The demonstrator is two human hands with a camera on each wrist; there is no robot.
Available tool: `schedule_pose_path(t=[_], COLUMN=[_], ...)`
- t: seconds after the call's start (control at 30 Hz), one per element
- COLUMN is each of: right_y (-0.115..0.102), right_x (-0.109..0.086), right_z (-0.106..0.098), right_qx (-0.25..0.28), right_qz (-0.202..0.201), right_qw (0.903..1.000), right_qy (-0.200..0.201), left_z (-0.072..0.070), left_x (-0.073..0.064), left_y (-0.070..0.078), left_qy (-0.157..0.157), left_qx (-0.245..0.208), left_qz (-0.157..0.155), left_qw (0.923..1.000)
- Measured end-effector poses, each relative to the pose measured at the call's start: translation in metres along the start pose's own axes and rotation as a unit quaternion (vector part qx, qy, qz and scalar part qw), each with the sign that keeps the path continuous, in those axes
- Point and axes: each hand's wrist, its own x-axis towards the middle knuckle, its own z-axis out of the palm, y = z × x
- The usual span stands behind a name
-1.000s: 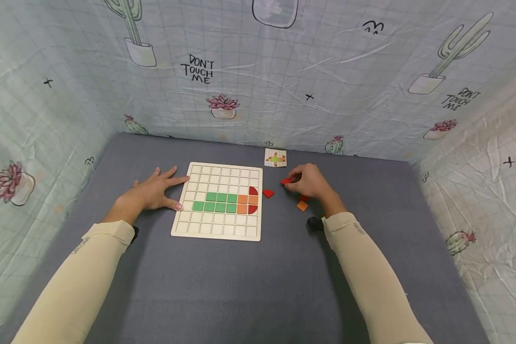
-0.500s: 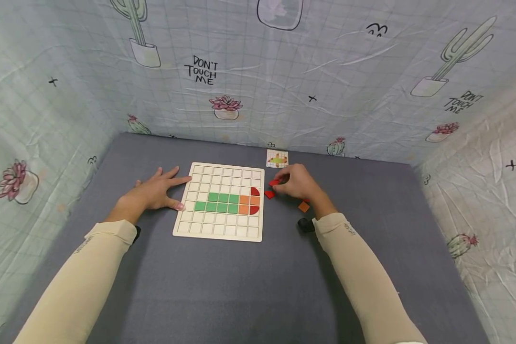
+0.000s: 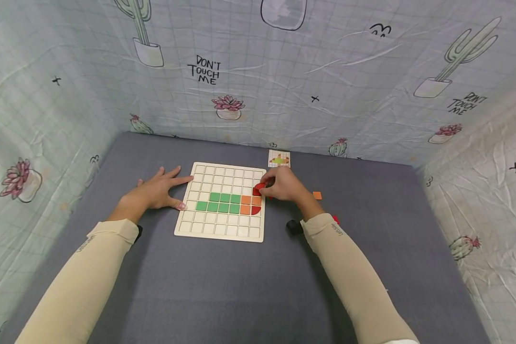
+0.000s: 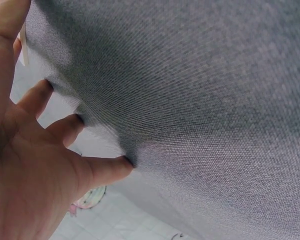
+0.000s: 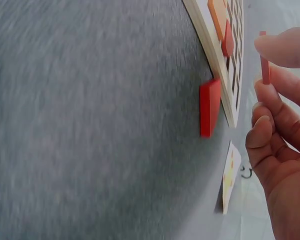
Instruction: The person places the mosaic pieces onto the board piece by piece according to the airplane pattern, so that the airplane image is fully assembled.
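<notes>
My left hand (image 3: 155,190) lies with fingers spread at the left side of a pale gridded board (image 3: 218,229). Its index fingertip and thumb touch the board's edge; the other fingertips press on the grey cloth in the left wrist view. With thumb and fingers, my right hand (image 3: 284,185) pinches a thin red tile (image 5: 264,60) over the board's right side. Beneath that tile, a dark red tile in the grid is partly covered. Green tiles (image 3: 223,202), orange tiles (image 3: 245,204) and a rounded red tile (image 3: 255,210) sit in the grid.
Against the board's right edge lies a loose red tile (image 5: 209,107), mostly hidden by my hand in the head view. An orange tile (image 3: 317,195) and a red tile (image 3: 335,219) lie near my right forearm. A small pattern card (image 3: 279,158) lies behind the hand.
My right hand has carried the pinched red tile leftward from the table to over the board's right side. The left hand stays at the board's edge; the view has shifted slightly.
</notes>
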Motion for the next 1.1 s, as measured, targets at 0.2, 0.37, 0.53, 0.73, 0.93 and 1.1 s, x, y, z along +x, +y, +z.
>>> schedule_pose_path(t=[0.2, 0.37, 0.53, 0.73, 0.93, 1.1], right_y=[-0.008, -0.013, -0.019, -0.027, -0.037, -0.044], right_x=[0.006, 0.010, 0.015, 0.019, 0.026, 0.029], right_z=[0.009, 0.015, 0.021, 0.026, 0.033, 0.038], right_qx=[0.006, 0.017, 0.025, 0.036, 0.032, 0.026], right_qz=[-0.001, -0.014, -0.020, -0.034, -0.051, -0.045], right_qw=[0.9999, 0.9996, 0.9994, 0.9986, 0.9980, 0.9980], right_qy=[-0.013, -0.015, -0.015, -0.018, -0.019, -0.036], left_z=[0.002, 0.002, 0.002, 0.003, 0.003, 0.003], left_x=[0.002, 0.001, 0.001, 0.003, 0.003, 0.002], left_y=[-0.002, -0.002, -0.002, -0.003, -0.004, -0.002], left_qy=[0.003, 0.002, 0.003, 0.003, 0.005, 0.002], left_qx=[0.002, 0.000, -0.002, -0.002, -0.005, -0.004], left_qz=[0.002, 0.003, 0.002, 0.001, -0.005, -0.001], left_qw=[1.0000, 1.0000, 1.0000, 1.0000, 1.0000, 1.0000])
